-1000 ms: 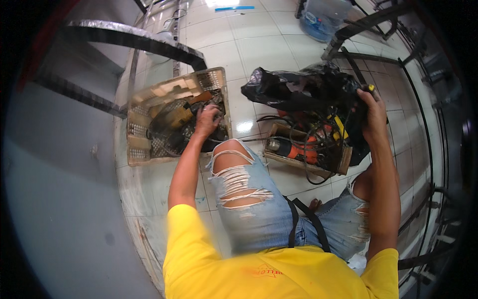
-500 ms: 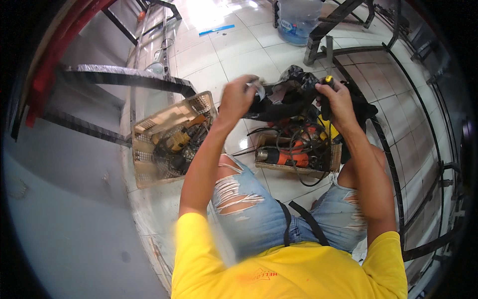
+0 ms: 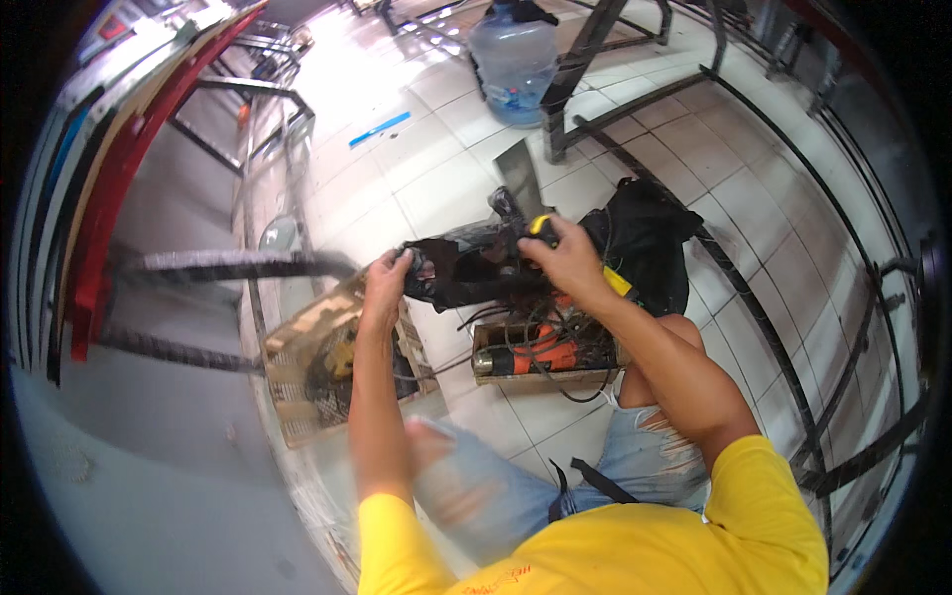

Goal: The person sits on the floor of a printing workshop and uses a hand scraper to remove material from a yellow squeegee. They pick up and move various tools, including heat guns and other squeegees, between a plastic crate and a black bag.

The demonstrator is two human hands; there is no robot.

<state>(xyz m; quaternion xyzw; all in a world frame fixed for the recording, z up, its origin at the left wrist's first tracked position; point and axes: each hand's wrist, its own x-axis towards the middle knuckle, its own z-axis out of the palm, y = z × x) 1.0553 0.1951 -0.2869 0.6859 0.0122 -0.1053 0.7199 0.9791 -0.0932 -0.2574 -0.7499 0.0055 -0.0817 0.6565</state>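
My left hand [image 3: 385, 283] is closed on the edge of a black plastic bag [image 3: 456, 283], pulling it out over the boxes. Closed around a yellow-and-black handle [image 3: 542, 230] is my right hand [image 3: 570, 260], at the bag's right part. A flat grey blade [image 3: 521, 177] stands up just beyond that handle; whether the two are one tool I cannot tell. Below the bag sits a small box [image 3: 555, 377] with an orange power tool [image 3: 535, 355] and tangled black cords. To the left, partly behind my left forearm, is a beige plastic crate [image 3: 297, 397] holding tools, blurred here.
Black cloth [image 3: 645, 238] lies right of my right hand. Black metal frames [image 3: 759, 288] run along the right, and another bar [image 3: 238, 266] juts in from the left. A large water bottle [image 3: 514, 64] and a blue strip [image 3: 380, 130] are farther off on the tiled floor.
The view has shifted. Both hands and the bag now appear lower and farther left. My right hand has turned, showing more of the yellow-and-black handle, and the grey blade shows more fully.
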